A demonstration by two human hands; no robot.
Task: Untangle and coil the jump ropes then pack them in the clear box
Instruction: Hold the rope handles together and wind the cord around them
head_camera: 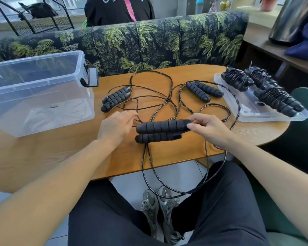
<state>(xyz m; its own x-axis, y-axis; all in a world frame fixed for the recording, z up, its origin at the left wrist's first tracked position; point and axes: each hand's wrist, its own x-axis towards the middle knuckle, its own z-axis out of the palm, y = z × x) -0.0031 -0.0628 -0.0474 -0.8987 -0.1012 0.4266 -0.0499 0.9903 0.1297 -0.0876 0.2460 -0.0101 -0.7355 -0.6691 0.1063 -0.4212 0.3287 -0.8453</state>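
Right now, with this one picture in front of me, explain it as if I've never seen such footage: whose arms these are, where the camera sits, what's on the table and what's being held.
There is no machine here. The camera sits on a person's head and looks down, so the two bare arms are that person's own; their legs and shoes show below the wooden table.

The right hand pinches one end of the nearest pair of black foam handles, whose cord droops off the table edge towards the floor. The left hand reaches in beside them with relaxed fingers, holding nothing that I can see.

Further back lie two more handle pairs amid loose, tangled cord. On the right, three ropes already coiled rest on a clear lid. The clear box stands open on the left, with no ropes in it.
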